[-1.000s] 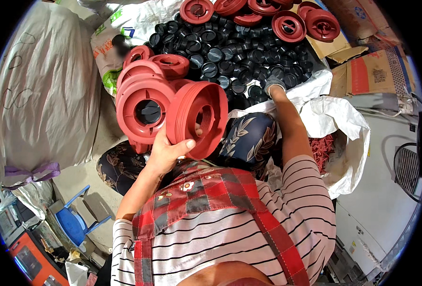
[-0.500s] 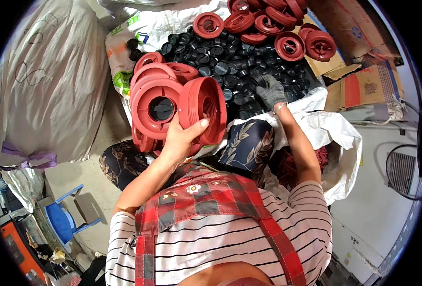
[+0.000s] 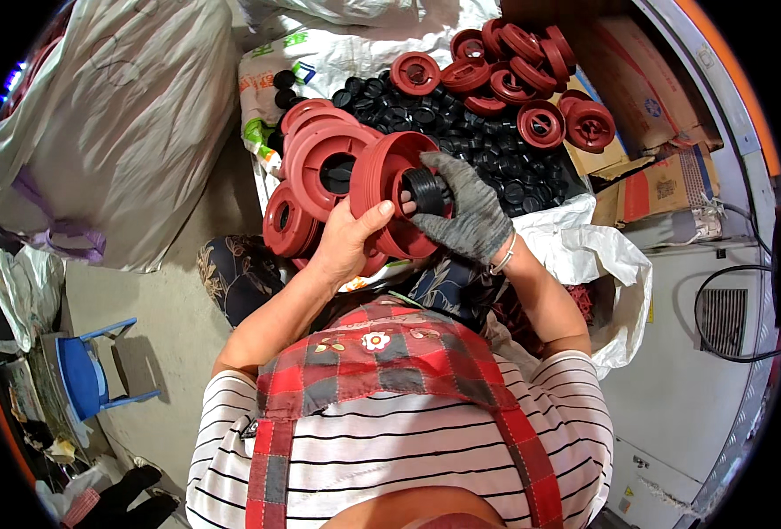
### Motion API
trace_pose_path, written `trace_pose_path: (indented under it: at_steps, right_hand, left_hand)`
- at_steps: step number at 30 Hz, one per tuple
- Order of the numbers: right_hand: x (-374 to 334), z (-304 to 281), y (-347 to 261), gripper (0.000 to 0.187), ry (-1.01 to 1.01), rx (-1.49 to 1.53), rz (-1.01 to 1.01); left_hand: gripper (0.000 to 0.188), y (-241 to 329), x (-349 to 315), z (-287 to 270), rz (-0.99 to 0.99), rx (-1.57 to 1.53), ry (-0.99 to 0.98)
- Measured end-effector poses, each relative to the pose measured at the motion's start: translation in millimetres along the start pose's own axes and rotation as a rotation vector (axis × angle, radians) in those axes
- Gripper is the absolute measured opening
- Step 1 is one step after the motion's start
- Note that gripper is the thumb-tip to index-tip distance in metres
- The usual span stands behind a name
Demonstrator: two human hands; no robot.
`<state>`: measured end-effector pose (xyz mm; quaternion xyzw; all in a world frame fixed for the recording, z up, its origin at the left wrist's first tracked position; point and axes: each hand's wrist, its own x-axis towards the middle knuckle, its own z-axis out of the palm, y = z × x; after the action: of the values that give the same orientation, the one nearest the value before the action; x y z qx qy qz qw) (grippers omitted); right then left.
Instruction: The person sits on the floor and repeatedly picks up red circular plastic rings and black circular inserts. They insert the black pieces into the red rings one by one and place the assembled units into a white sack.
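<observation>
My bare left hand (image 3: 348, 240) grips a round red plastic cap (image 3: 375, 181) by its lower rim, tilted so its hollow side faces right. In my right hand (image 3: 472, 212), which wears a grey knit glove, is a threaded black plug (image 3: 423, 190). The plug sits at the opening in the middle of the red cap; how far in it is, I cannot tell. Just left of my hands, more red caps (image 3: 307, 167) are stacked, one with a black centre. A heap of loose black plugs (image 3: 505, 167) lies beyond my right hand.
Several red caps (image 3: 518, 66) are piled at the far right of the heap. A cardboard box (image 3: 664, 189) stands to the right. An open white sack (image 3: 624, 264) holds red pieces. At left are a big stuffed sack (image 3: 144, 132) and a blue chair (image 3: 82, 379).
My right hand has come from the heap of black plugs back to the red cap, bringing a black plug. The left hand keeps its hold on the cap. The whole view has shifted a little.
</observation>
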<state>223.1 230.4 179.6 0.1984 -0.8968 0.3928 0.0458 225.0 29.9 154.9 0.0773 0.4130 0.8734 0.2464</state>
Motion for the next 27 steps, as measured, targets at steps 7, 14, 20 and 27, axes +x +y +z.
trace_pose_path:
  at_steps: [7,14,20,27]
  right_hand:
    - [1.7,0.3,-38.2,0.071,-0.246,-0.214,-0.165]
    - [2.7,9.6,-27.5,0.073,0.009,-0.049,-0.196]
    - [1.6,15.3,-46.0,0.068,0.062,-0.325,-0.199]
    - [-0.8,12.9,-58.1,0.066,-0.078,-0.394,-0.301]
  left_hand:
    - [0.051,9.9,-20.0,-11.7,-0.002,-0.056,0.004]
    - [0.051,15.5,-32.7,-13.6,-0.029,-0.144,0.001]
    - [0.048,12.6,-40.7,-17.2,0.091,0.061,0.036]
    - [0.049,29.2,-49.2,-17.6,-0.052,0.046,-0.018]
